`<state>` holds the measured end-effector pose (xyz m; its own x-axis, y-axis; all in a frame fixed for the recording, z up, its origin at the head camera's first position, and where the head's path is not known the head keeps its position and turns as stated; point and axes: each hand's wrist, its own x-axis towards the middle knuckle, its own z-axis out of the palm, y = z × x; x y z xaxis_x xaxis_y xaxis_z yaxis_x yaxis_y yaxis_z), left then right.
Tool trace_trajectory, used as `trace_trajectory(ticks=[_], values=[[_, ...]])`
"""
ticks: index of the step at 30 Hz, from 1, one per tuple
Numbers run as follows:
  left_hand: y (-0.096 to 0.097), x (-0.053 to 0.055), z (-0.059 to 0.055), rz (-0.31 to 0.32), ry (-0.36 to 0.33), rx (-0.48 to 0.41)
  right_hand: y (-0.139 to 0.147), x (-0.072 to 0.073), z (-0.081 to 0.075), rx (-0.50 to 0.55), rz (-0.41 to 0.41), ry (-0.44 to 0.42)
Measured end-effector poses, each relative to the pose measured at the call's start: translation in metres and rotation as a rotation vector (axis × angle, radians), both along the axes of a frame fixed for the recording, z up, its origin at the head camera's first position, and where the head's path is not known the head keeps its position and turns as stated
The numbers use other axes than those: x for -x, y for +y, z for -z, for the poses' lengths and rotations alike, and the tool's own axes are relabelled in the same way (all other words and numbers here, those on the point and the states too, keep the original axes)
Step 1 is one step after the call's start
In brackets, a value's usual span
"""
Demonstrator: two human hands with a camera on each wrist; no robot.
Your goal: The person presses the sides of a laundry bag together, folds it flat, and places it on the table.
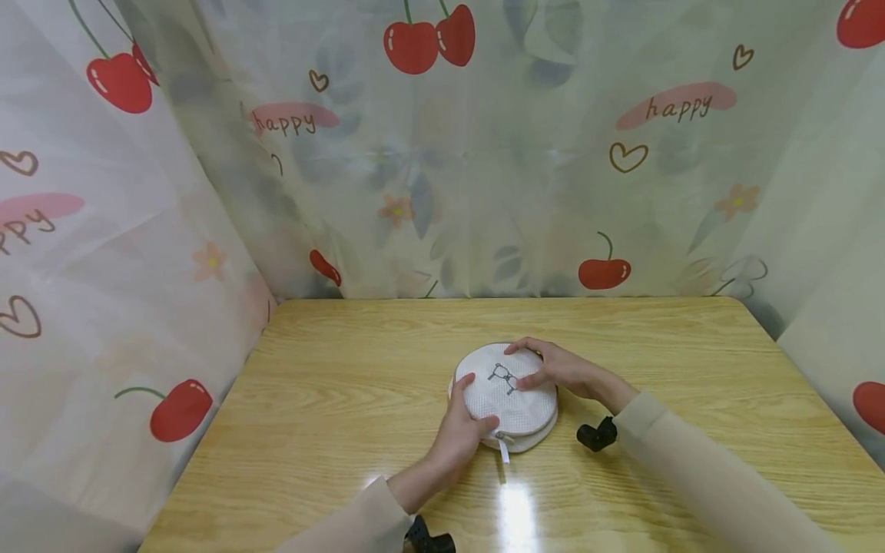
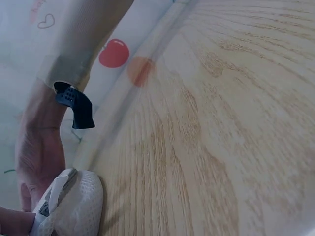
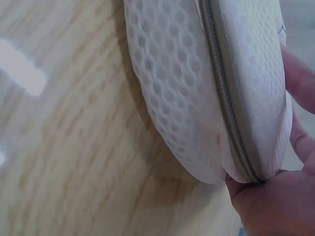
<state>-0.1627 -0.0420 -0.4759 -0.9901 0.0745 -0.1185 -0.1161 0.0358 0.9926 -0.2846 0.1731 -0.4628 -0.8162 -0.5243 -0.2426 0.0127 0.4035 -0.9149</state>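
Round white mesh zip pouch (image 1: 501,403) — mid-table, two-handed hold

Looks v. light, soft + squashy, prob. not slippery or fragile. Best hold = zip rim (image 3: 224,93), approx stiffest part; mesh likely dents. L hand (image 1: 458,436) grips L/near edge, thumb by zip pull (image 1: 504,449). R hand (image 1: 563,367) pinches far-R rim — some R fingers hidden in head view. Pouch sits on wood-grain table (image 1: 346,384); black wrist unit (image 1: 598,435) near R cuff (image 1: 643,418), cherry-print curtain (image 1: 484,169) behind.
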Motion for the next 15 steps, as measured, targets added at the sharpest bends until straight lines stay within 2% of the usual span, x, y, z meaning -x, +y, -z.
trace_trajectory(ticks=[5, 8, 11, 15], values=[[-0.006, 0.001, -0.003, 0.048, -0.037, -0.052, 0.002, 0.0, 0.0, 0.005, -0.008, 0.026], [-0.013, 0.002, -0.01, 0.085, -0.062, -0.08, 0.004, 0.002, 0.001, 0.02, -0.005, 0.028], [-0.023, 0.004, -0.02, 0.098, -0.062, -0.02, 0.005, 0.002, 0.001, 0.034, 0.003, 0.025], [-0.038, 0.009, -0.03, 0.082, -0.034, 0.116, 0.006, 0.001, -0.002, 0.043, 0.015, 0.045]])
